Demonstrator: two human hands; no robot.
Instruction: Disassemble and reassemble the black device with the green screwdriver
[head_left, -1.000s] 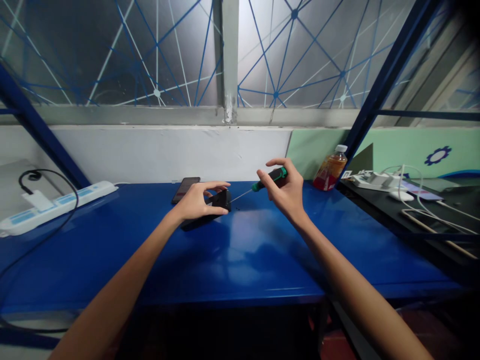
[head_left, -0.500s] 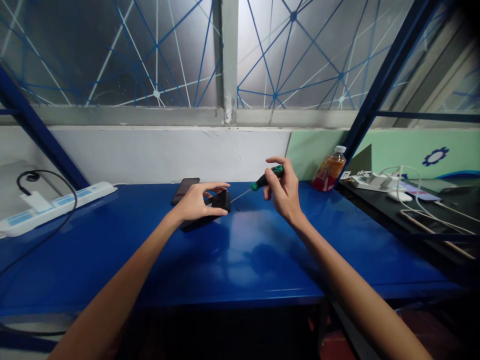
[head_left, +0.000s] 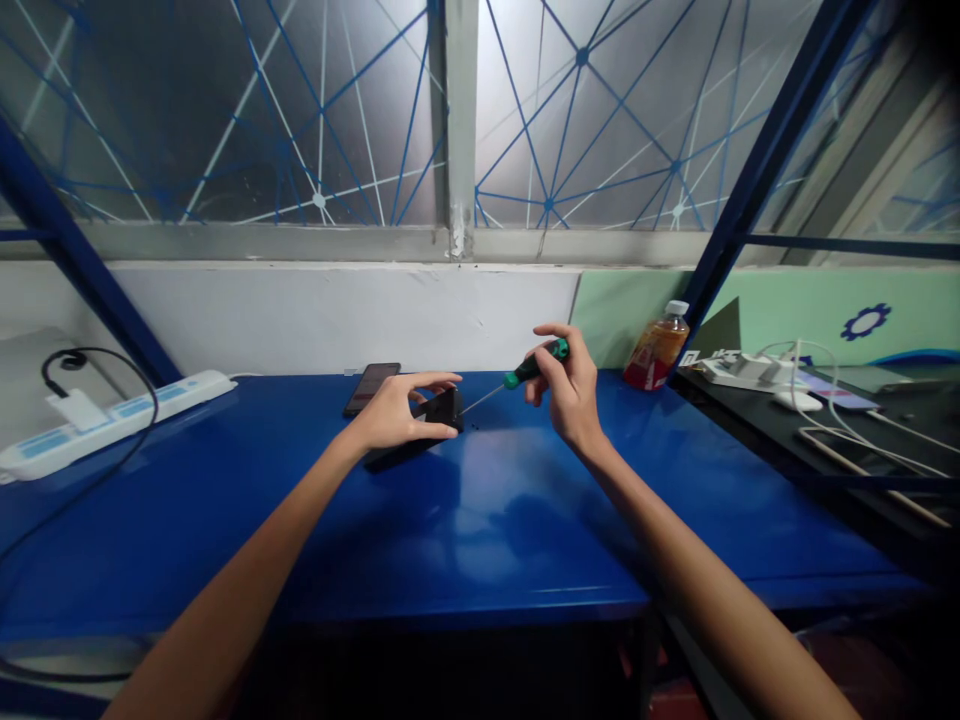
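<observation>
My left hand [head_left: 394,412] grips a black box-like device [head_left: 442,410] between thumb and fingers, and the palm hides part of it. The device rests on the blue table [head_left: 510,540]. In my right hand [head_left: 571,390] is a screwdriver with a green and black handle [head_left: 536,367]; the index finger is raised off the handle. Its thin metal shaft [head_left: 484,398] slants down to the left, and the tip meets the right end of the device. Tiny dark bits [head_left: 475,427], perhaps screws, lie on the table just right of the device.
Behind my left hand lies a phone [head_left: 373,385]. A white power strip [head_left: 120,425] with a black cable is at the left. A drink bottle [head_left: 657,348] stands at the back right, beside a black surface [head_left: 832,440] holding cables and chargers.
The view has tilted up slightly, so everything sits a little lower in the picture. Both hands keep nearly the same pose, with the screwdriver tip still at the device's end.
</observation>
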